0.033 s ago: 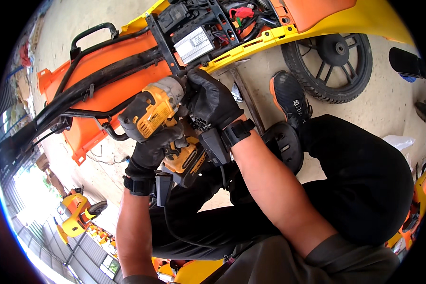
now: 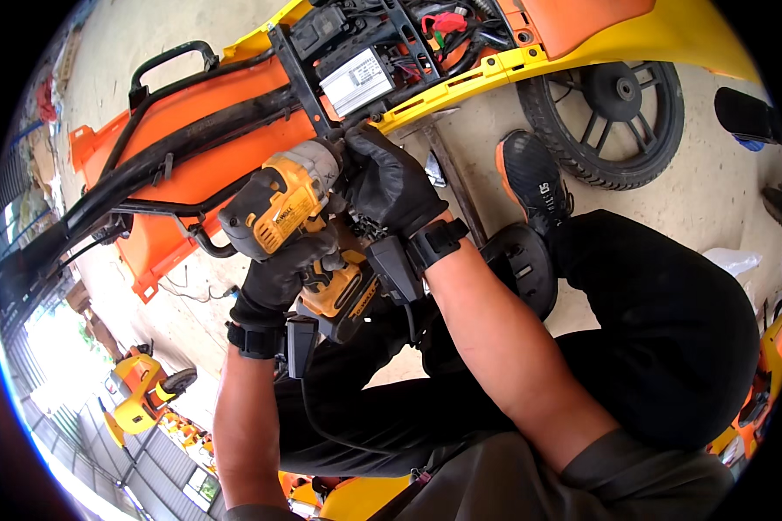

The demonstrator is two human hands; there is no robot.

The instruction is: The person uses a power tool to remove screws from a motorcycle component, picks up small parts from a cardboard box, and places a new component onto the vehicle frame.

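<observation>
My left hand (image 2: 288,265), in a black glove, is wrapped around the handle of a yellow and black cordless impact wrench (image 2: 285,204). The tool's grey nose points up and right, against the black metal frame (image 2: 300,82) of an orange and yellow vehicle. Beside that nose, my gloved right hand (image 2: 395,184) has its fingers curled in near the frame's lower edge. What those fingers grip, if anything, is hidden by the glove. The wrench's battery end hangs below, between my wrists. Each wrist wears a black strap with a small box.
Above my hands, a silver box (image 2: 356,82) and wiring sit in the open frame. A black spoked wheel (image 2: 613,122) is at the upper right, near my shoe (image 2: 534,178). A metal bar (image 2: 456,182) stands behind my right wrist. Orange panels (image 2: 182,200) lie left.
</observation>
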